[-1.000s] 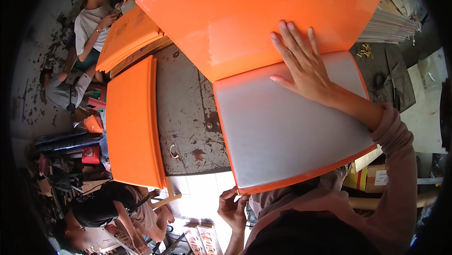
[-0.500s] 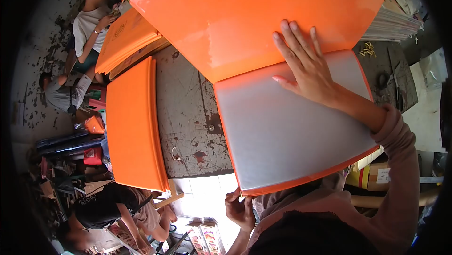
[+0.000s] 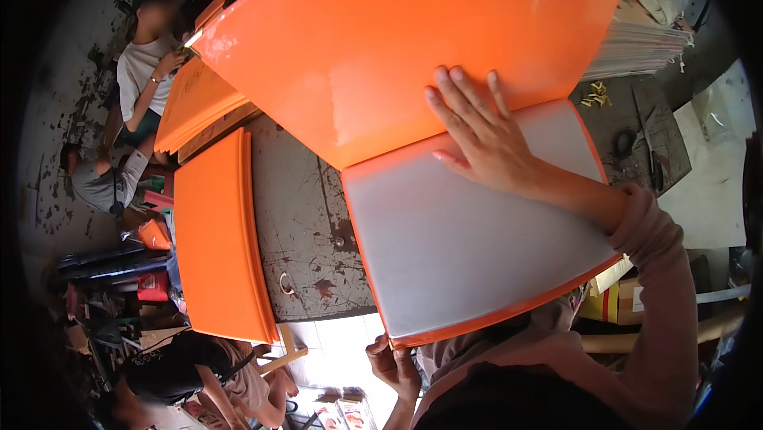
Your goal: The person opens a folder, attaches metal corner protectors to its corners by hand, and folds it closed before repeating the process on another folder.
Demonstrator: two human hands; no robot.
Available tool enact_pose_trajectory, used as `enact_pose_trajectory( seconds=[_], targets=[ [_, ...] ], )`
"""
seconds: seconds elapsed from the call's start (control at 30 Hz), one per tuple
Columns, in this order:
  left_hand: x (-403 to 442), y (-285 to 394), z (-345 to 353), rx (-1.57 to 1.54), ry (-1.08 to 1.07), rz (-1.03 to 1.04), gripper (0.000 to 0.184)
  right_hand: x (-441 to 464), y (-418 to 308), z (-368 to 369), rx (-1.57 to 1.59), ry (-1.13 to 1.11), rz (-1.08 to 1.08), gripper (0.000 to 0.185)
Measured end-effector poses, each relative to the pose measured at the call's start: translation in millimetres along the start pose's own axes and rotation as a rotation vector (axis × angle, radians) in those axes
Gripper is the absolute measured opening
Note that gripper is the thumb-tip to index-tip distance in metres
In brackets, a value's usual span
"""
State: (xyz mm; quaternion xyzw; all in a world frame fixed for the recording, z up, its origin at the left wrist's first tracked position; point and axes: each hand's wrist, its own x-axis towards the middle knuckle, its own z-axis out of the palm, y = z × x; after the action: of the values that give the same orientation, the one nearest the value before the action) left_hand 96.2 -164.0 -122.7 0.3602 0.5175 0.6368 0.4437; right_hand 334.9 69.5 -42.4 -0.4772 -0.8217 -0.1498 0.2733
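An orange folder (image 3: pixel 445 25) lies open on the worktable, its cover swung up and away. Clear, greyish plastic sleeves (image 3: pixel 469 247) fill its near side, edged in orange. My right hand (image 3: pixel 489 140) rests flat with fingers spread across the fold, fingertips on the orange cover and palm over the sleeves. At the folder's near left corner, my left hand (image 3: pixel 395 368) pinches the corner with bent fingers; a small brass-coloured bit shows there, partly hidden. Another brass-coloured metal corner (image 3: pixel 193 38) sits on the cover's far left tip.
Stacked orange folders (image 3: pixel 214 239) lie left on the scratched worktable (image 3: pixel 306 207), with more orange covers (image 3: pixel 199 104) behind. Small brass pieces (image 3: pixel 596 95) and scissors (image 3: pixel 628 144) are at right. Bundled sheets (image 3: pixel 640 52) stand at the back. Other people sit at left, one in black (image 3: pixel 171 366).
The whole scene has shifted slightly left and mostly down in view. Both hands keep the same places on the folder.
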Motion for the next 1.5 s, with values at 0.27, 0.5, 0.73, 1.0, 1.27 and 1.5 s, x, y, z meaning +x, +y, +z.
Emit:
enact_pose_trajectory(
  seconds=[0.27, 0.5, 0.73, 1.0, 1.27, 1.5],
  targets=[
    [-5, -19, 0, -0.274, -0.346, -0.053, 0.065, 0, -1, -18, 0.152, -0.019, -0.056, 0.059],
    [0, -1, 24, -0.276, -0.475, 0.058, 0.038, -22, -20, -96, 0.330, -0.086, -0.059, 0.035],
    [50, 43, 61, -0.079, -0.306, 0.452, 0.028, -29, 2, -203, 0.158, -0.598, -0.072, 0.048],
    [130, 121, 119, -0.011, -0.387, 0.564, 0.015, -73, 84, -291, 0.500, -0.161, 0.297, 0.066],
    [192, 138, 160, 0.555, -0.249, 0.906, 0.041, -88, 114, -212, 0.605, 0.136, 0.587, 0.052],
    [213, 117, 152, 0.749, -0.061, 1.034, 0.051, -62, 117, -156, 0.614, 0.192, 0.547, 0.047]
  ],
)
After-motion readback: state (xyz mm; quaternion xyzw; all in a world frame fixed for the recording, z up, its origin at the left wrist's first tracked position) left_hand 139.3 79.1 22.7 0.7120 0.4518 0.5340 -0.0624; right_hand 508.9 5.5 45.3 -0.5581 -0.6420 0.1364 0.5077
